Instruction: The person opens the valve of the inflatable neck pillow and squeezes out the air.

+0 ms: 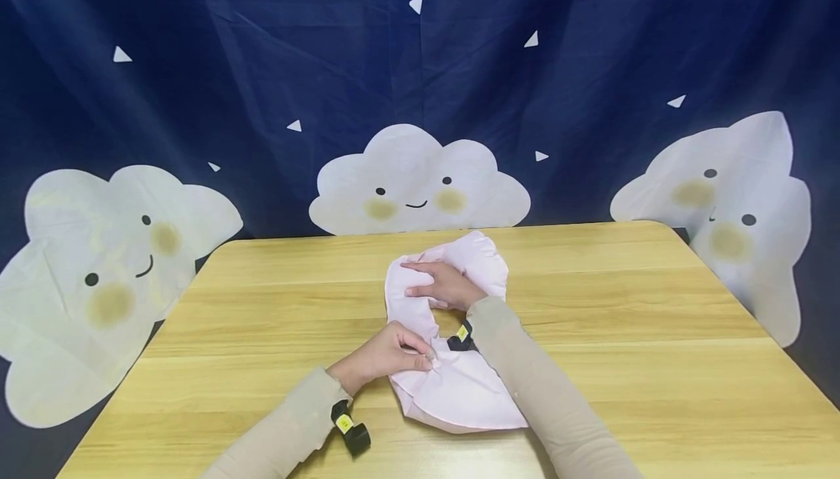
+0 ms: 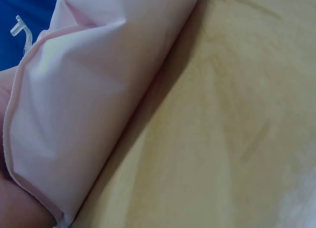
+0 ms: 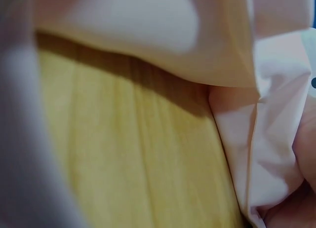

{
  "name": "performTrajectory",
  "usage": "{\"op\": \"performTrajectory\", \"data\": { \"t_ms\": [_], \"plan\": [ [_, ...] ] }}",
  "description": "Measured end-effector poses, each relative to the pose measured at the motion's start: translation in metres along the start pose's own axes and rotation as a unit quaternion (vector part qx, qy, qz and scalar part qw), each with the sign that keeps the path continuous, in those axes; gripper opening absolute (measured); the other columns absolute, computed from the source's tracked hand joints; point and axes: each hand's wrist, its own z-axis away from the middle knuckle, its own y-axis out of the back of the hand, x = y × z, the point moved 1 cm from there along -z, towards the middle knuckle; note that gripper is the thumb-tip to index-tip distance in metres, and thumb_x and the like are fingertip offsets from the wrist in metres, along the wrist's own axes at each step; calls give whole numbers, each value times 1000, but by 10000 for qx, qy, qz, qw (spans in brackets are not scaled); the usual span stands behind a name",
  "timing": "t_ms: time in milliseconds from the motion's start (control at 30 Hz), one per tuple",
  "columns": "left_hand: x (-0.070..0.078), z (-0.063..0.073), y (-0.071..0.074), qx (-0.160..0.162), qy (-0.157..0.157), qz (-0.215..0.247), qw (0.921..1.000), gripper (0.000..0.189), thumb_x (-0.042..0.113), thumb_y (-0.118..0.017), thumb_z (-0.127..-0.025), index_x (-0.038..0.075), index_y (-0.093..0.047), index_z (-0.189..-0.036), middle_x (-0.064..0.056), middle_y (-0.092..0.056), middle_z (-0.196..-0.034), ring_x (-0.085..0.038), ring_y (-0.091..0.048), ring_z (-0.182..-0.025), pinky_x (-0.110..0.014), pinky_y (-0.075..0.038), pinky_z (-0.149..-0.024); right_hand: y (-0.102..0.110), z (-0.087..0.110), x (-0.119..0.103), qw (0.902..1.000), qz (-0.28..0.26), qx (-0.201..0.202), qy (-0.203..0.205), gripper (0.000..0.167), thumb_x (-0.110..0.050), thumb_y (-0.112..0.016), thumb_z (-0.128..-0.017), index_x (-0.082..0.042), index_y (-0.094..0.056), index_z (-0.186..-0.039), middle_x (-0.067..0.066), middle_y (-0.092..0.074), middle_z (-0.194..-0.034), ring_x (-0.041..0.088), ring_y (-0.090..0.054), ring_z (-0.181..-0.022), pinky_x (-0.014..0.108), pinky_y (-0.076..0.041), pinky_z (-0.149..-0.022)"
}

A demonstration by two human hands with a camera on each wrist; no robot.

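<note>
A pale pink inflatable neck pillow (image 1: 469,388), soft and wrinkled, lies on the wooden table in a U shape. At its near part, the thumb and forefinger of my left hand (image 1: 390,353) pinch a small spot on the top face, seemingly the valve. The left wrist view shows a clear plastic valve (image 2: 19,30) standing beyond the seam, its cap off to one side. My right hand (image 1: 446,283) rests on the pillow's far part with the fingers straight and pointing left. In the right wrist view the pink fabric (image 3: 276,119) fills much of the frame.
The light wooden table (image 1: 262,304) extends to both sides of the pillow. Behind it hangs a dark blue curtain (image 1: 328,49) with white cloud faces. Black wrist cameras are strapped at both sleeves, and the right one (image 1: 461,339) sits over the pillow's opening.
</note>
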Motion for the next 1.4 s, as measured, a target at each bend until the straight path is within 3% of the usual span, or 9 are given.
{"op": "performTrajectory", "data": {
  "t_ms": [400, 1400],
  "plan": [
    [1, 0, 0, -15, -40, 60, 10000, 18, 1, -71, -79, -13, -68, -90, -26, -68, -83, -3, -60, -74, -20, -51, -70, -2, -1, 0, 9992, -83, 24, 399, 43, -21, -72, -83, -7, -62, -123, 10, -56, -132, 22, -47, -127, 35, -33, -108],
    [-1, 0, 0, -64, -106, 3, 9999, 17, 2, -71, -79, -12, -69, -89, -24, -69, -84, -3, -61, -75, -22, -52, -72, 0, -1, 0, 9967, 300, -141, 737, 36, -13, -70, -84, 0, -64, -117, 17, -54, -132, 30, -48, -125, 38, -31, -108]
  ]
}}
